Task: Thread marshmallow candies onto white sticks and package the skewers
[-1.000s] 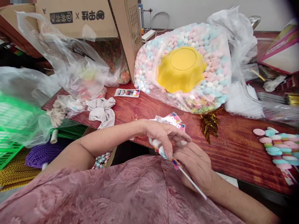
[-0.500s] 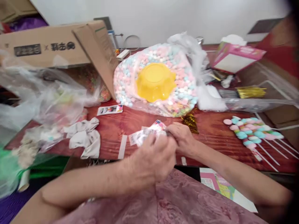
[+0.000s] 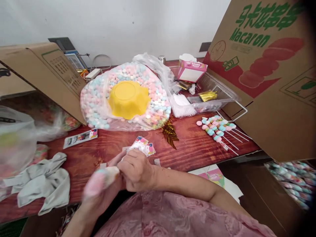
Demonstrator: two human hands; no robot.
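Note:
A marshmallow skewer [image 3: 98, 181], pink, blue and white and blurred, lies across the palm of my left hand [image 3: 110, 194]. My left fingers are partly hidden behind my right hand [image 3: 138, 169], which is closed around the skewer's other end. Just beyond both hands, small printed plastic bags [image 3: 147, 148] with coloured dots lie on the red-brown table [image 3: 187, 151]. Gold twist ties [image 3: 170, 134] are spread farther back. To the right rests a group of marshmallow skewers [image 3: 217, 126] on white sticks.
A yellow bowl [image 3: 128, 100] sits upside down on a large bag of marshmallows [image 3: 95, 105]. Cardboard boxes [image 3: 269, 108] stand at both sides. A clear bin [image 3: 219, 85] holds sticks and ties. A grey cloth [image 3: 53, 184] lies at left, near another printed packet [image 3: 81, 139].
The view has swung to the right. My hands have come nearer the table's front edge, and the marshmallow skewer now shows in them. The small bags lie beyond my hands.

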